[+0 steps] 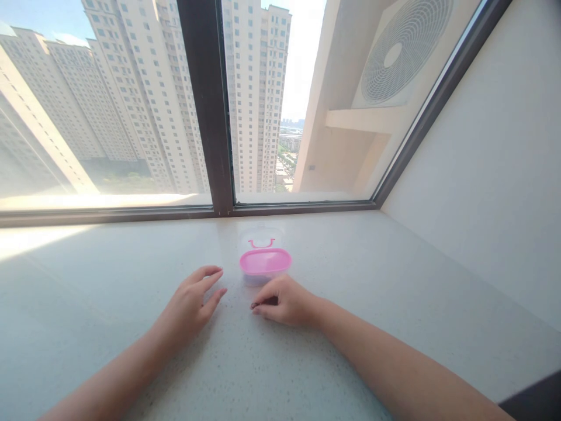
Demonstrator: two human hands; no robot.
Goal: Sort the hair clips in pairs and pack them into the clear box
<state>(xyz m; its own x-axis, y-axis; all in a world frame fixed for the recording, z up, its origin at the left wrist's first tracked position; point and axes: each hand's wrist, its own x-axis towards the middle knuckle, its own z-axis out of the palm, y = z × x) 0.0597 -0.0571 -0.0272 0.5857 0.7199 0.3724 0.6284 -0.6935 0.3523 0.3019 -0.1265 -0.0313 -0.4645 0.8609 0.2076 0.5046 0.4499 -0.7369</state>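
Note:
A small oval plastic box (265, 262) with a pink rim and a see-through lower wall stands on the white speckled sill. Behind it is a clear lid with a pink handle (262, 244). In front of the box, my right hand (284, 301) pinches a small dark, rounded thing (254, 305) between thumb and fingertips, low over the surface; its kind is too small to make out. To the left of the box, my left hand (195, 295) is open, thumb and fingers apart, with nothing in it. What the box holds cannot be made out.
The speckled white sill (245, 374) runs back to a dark window frame (221, 207). A white wall (491, 175) closes off the right side. Outside the glass are tall buildings and an air-conditioner unit (394, 55). A dark object (537, 397) shows at the lower right corner.

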